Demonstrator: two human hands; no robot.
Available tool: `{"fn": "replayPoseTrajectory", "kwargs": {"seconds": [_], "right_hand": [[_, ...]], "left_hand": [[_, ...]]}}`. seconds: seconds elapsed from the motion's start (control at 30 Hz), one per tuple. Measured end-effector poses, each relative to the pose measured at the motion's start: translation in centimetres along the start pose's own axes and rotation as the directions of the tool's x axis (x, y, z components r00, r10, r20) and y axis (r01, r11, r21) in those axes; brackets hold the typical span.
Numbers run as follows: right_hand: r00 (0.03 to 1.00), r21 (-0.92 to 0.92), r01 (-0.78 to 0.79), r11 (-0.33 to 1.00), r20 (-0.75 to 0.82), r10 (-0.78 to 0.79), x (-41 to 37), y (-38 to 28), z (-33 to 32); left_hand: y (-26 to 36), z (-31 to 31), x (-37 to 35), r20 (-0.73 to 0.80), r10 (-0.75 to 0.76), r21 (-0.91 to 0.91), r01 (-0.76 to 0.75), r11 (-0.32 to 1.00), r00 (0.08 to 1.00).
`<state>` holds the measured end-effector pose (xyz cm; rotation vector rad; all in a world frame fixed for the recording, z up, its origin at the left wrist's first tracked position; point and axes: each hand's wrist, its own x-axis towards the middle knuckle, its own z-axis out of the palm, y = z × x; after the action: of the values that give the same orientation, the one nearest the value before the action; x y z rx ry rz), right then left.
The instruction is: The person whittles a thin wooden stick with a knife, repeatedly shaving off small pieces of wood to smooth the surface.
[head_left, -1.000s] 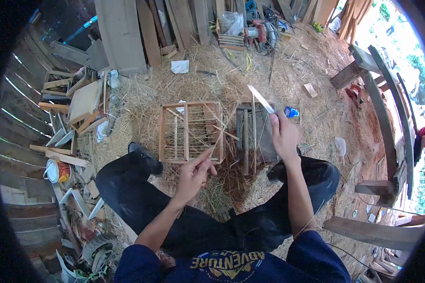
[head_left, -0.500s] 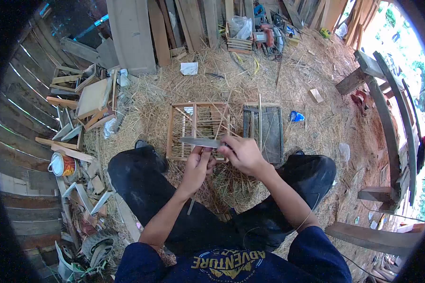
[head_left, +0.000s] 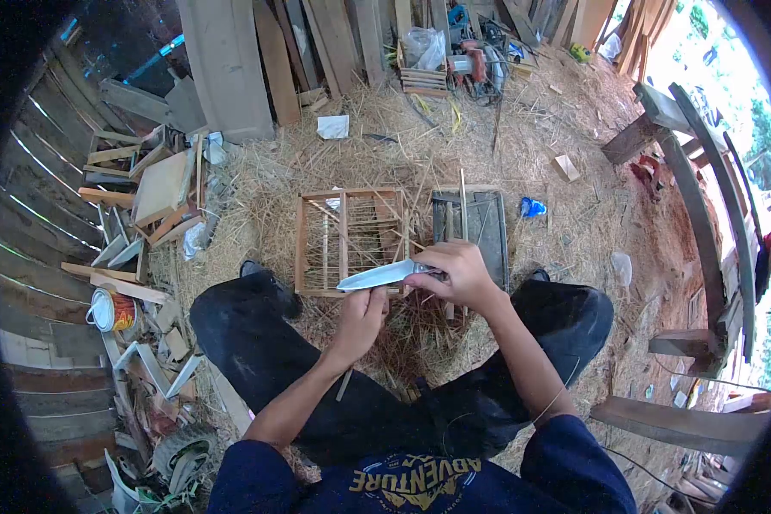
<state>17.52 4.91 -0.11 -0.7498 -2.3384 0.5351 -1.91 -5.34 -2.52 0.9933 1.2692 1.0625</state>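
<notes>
My right hand [head_left: 458, 272] is closed round the handle of a knife [head_left: 377, 276], whose broad blade points left with its flat side up. Just under the blade is my left hand [head_left: 361, 321], its fingers pinched together. Out below that hand pokes the end of a thin wooden strip [head_left: 343, 385]; the rest of the strip is mostly hidden by the fingers. Beyond the hands lies a wooden frame with thin slats [head_left: 300, 244]. Beside it on the right, a dark rectangular panel [head_left: 487, 236] has a narrow stick [head_left: 463, 206] across it.
Straw and shavings cover the ground. A paint can [head_left: 111, 310] and stacked wood pieces [head_left: 163, 187] stand at left. Power tools [head_left: 471, 64] and a crate [head_left: 423, 79] sit at the back. A curved wooden structure [head_left: 702, 197] rises at right; a blue wrapper [head_left: 532, 207] lies nearby.
The knife has turned, so more of its blade's flat side shows, and its tip has shifted a little right and down. My right hand has moved slightly right. Both hands keep their grip.
</notes>
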Motion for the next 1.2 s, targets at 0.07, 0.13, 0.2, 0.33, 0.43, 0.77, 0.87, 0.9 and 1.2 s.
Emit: {"fn": "replayPoseTrajectory", "kwargs": {"seconds": [0.07, 0.13, 0.2, 0.33, 0.43, 0.77, 0.87, 0.9, 1.2], "right_hand": [[0.967, -0.162, -0.229, 0.960, -0.149, 0.206, -0.1, 1.5, -1.3], [0.658, -0.189, -0.729, 0.658, -0.460, 0.597, -0.5, 4.4, -5.2], [0.584, -0.238, -0.793, 0.561, -0.559, 0.588, -1.3, 7.1, -9.9], [0.713, -0.233, -0.665, 0.710, -0.481, 0.510, -3.2, 3.5, -8.3], [0.822, -0.173, -0.552, 0.816, -0.278, 0.497, -3.3, 1.1, -4.6], [0.952, 0.016, -0.283, 0.959, 0.125, 0.279, 0.6, -3.6, 0.5], [0.961, 0.104, -0.264, 0.959, 0.111, 0.253, 1.0, -4.0, 1.1], [0.963, 0.107, -0.259, 0.960, 0.103, 0.249, 1.1, -3.7, 1.0], [0.995, 0.166, -0.077, 0.983, 0.067, 0.067, 0.8, -1.3, -0.2]], "left_hand": [[1.5, 0.5, 0.0, -0.009, -0.063, -0.119, 0.061, 0.991, 0.998], [1.8, 0.3, -1.4, 0.077, -0.027, -0.089, 0.033, 0.995, 0.997], [-0.1, -0.3, -2.6, 0.171, 0.003, -0.148, 0.023, 0.989, 0.985], [3.6, -1.0, -0.4, 0.028, -0.100, -0.322, 0.104, 0.941, 0.995], [2.2, -1.1, 0.7, 0.105, -0.107, -0.422, 0.142, 0.895, 0.989], [0.7, -0.3, 1.6, 0.147, -0.201, -0.514, 0.249, 0.821, 0.968], [0.8, -0.2, 1.1, 0.109, -0.166, -0.477, 0.198, 0.856, 0.980], [1.2, -0.2, 0.6, 0.069, -0.165, -0.406, 0.179, 0.896, 0.984], [0.5, 0.1, -0.5, 0.099, -0.175, -0.350, 0.199, 0.915, 0.979]]}}
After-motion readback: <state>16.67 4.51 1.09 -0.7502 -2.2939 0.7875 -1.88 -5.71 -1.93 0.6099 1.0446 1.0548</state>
